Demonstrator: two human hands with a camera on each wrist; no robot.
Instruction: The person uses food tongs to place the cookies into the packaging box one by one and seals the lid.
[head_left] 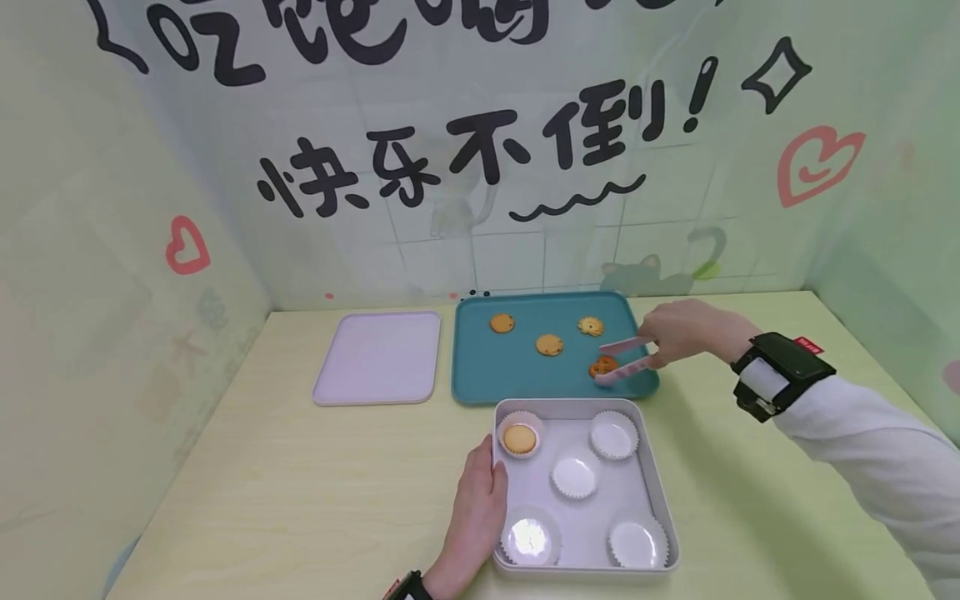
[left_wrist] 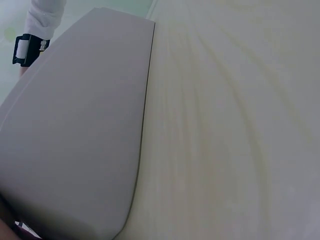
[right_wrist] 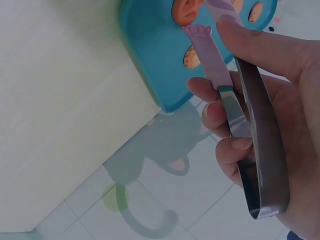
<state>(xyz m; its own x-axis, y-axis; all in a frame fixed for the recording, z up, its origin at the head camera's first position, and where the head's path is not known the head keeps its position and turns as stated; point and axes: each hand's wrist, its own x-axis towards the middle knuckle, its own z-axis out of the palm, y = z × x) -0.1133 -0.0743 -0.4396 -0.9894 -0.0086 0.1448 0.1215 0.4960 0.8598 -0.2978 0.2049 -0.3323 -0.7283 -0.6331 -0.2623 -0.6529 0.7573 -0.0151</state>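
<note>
Bench [head_left: 300, 500] looks pale and woody, left hand [head_left: 476, 492] rests against the box [head_left: 588, 525], probably steadying it, and right hand [head_left: 693, 327] grips tongs [head_left: 626, 369] spread around the pretzel [head_left: 602, 365] on the tray [head_left: 517, 371] beside it.

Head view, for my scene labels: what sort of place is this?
Probably a staged tabletop booth: printed walls stand on three sides of a pale table that holds a teal tray of cookies.
</note>
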